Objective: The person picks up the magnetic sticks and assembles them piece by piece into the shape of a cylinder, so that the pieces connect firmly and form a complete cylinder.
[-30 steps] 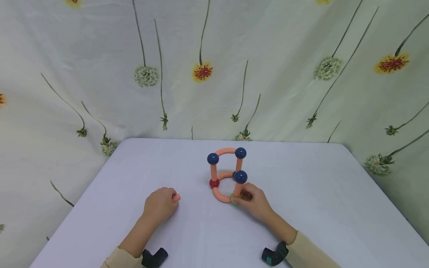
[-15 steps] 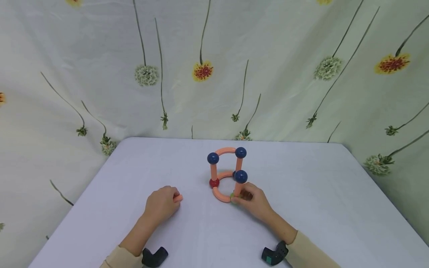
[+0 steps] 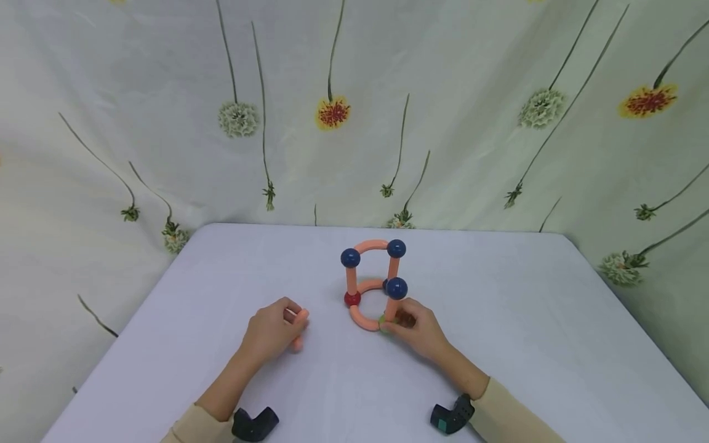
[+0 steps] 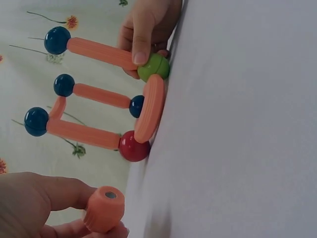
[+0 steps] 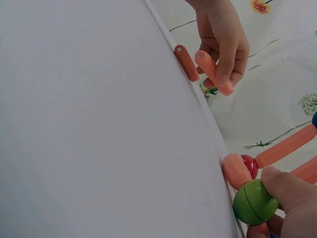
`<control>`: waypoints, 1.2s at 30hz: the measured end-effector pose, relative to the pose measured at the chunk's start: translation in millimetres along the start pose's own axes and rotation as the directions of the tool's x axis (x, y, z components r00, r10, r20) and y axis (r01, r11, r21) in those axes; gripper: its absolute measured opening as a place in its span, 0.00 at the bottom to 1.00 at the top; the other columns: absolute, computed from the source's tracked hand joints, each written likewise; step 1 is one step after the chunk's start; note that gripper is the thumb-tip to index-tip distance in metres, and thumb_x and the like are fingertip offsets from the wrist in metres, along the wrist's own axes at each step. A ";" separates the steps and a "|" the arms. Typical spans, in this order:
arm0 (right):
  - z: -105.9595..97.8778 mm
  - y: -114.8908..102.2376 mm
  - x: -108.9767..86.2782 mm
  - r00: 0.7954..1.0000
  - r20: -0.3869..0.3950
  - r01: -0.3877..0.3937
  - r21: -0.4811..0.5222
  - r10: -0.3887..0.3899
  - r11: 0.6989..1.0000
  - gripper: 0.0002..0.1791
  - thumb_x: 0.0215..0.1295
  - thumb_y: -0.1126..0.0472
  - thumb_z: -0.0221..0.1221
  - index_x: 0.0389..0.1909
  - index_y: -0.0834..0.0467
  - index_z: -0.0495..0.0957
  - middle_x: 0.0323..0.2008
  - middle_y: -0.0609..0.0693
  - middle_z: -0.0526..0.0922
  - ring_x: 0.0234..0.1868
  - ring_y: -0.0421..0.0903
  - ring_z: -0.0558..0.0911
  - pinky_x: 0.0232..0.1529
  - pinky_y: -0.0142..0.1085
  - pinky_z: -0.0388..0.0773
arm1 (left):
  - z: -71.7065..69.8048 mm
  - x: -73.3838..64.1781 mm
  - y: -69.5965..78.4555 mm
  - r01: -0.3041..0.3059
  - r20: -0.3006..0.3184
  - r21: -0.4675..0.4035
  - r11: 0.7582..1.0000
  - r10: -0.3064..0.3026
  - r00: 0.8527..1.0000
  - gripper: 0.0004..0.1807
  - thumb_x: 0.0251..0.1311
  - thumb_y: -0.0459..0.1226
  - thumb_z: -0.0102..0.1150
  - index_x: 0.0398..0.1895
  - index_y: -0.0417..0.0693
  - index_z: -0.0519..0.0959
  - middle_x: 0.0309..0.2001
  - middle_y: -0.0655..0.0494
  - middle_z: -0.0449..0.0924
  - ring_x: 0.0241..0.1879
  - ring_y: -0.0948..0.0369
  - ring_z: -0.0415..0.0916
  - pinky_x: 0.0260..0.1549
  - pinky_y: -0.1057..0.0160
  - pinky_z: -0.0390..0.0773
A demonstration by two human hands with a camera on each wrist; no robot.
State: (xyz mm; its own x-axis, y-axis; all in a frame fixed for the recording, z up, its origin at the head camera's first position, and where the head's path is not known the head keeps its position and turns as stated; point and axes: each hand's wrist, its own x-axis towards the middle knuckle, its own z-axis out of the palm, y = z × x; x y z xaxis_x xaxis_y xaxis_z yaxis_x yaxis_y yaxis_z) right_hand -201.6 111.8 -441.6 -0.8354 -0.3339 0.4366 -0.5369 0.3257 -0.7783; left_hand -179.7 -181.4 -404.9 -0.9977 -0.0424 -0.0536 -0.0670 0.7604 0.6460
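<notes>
My left hand (image 3: 272,329) pinches an orange magnetic stick (image 4: 104,209), whose metal-tipped end shows in the left wrist view. Close under that hand, a second orange stick (image 5: 186,63) lies on the table. To the right stands a frame of orange sticks and coloured balls. Blue balls (image 3: 396,288) cap its uprights, and curved sticks (image 3: 364,319) join a red ball (image 4: 134,146) and a green ball (image 5: 255,202) at its base. My right hand (image 3: 421,329) grips the green ball at the foot of the near upright stick (image 4: 101,53), with the thumb on the ball; its other fingers are partly hidden.
A white-covered table (image 3: 332,394) carries the frame, with a flower-patterned cloth (image 3: 471,123) hanging behind its far edge. Black devices sit by the left wrist (image 3: 255,424) and right wrist (image 3: 453,415).
My left hand has turned and shifted slightly right, bringing its stick up between the fingertips and exposing the second stick below. My right hand keeps its hold on the frame.
</notes>
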 end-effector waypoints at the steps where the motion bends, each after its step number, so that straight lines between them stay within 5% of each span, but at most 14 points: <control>1: -1.4 -4.8 0.2 1.000 0.003 -0.001 0.004 0.001 1.000 0.10 0.54 0.71 0.69 0.36 0.65 0.80 0.30 0.57 0.78 0.29 0.58 0.74 0.30 0.32 0.70 | 0.2 0.7 0.9 0.011 0.010 -0.011 1.000 -0.011 1.000 0.15 0.60 0.45 0.63 0.43 0.44 0.77 0.25 0.60 0.79 0.29 0.62 0.74 0.30 0.61 0.72; 11: -5.1 -14.9 0.3 1.000 0.014 -0.026 0.007 0.026 1.000 0.09 0.54 0.71 0.68 0.35 0.65 0.80 0.31 0.56 0.78 0.30 0.56 0.74 0.31 0.31 0.70 | 5.6 3.6 24.0 0.039 0.052 -0.185 0.982 -0.030 0.998 0.18 0.56 0.45 0.68 0.41 0.43 0.76 0.32 0.55 0.77 0.26 0.60 0.75 0.27 0.62 0.71; 19: -5.5 -15.2 1.0 0.999 0.023 -0.034 0.006 0.034 0.999 0.09 0.54 0.71 0.68 0.35 0.66 0.80 0.31 0.58 0.78 0.30 0.59 0.74 0.30 0.31 0.70 | 6.0 0.9 55.0 -0.036 -0.047 -0.304 0.952 0.023 0.999 0.19 0.59 0.45 0.66 0.44 0.42 0.75 0.36 0.53 0.78 0.27 0.61 0.77 0.29 0.62 0.73; 28: -6.6 -18.9 1.1 0.999 0.027 -0.048 0.002 0.048 0.999 0.09 0.54 0.71 0.68 0.35 0.66 0.80 0.30 0.60 0.78 0.30 0.61 0.73 0.30 0.31 0.69 | 9.0 5.4 79.7 -0.120 -0.143 -0.299 0.947 0.080 0.986 0.17 0.58 0.42 0.66 0.42 0.40 0.75 0.33 0.51 0.77 0.25 0.60 0.75 0.24 0.63 0.73; 36: -6.6 -20.9 1.4 0.998 0.025 -0.057 0.000 0.057 0.998 0.09 0.54 0.71 0.68 0.35 0.66 0.80 0.30 0.61 0.78 0.30 0.61 0.73 0.30 0.31 0.68 | 6.3 7.8 94.1 -0.127 -0.196 -0.329 0.936 0.064 0.979 0.17 0.58 0.43 0.65 0.42 0.40 0.75 0.34 0.50 0.77 0.25 0.59 0.76 0.24 0.64 0.73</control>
State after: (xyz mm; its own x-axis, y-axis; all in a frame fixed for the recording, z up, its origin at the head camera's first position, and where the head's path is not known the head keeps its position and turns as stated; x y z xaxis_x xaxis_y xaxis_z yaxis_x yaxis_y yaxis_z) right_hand -192.3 110.3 -421.7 -0.8613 -0.3373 0.3801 -0.4886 0.3441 -0.8018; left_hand -193.7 -106.1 -349.4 -0.9832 -0.1196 0.1382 0.0599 0.5033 0.8620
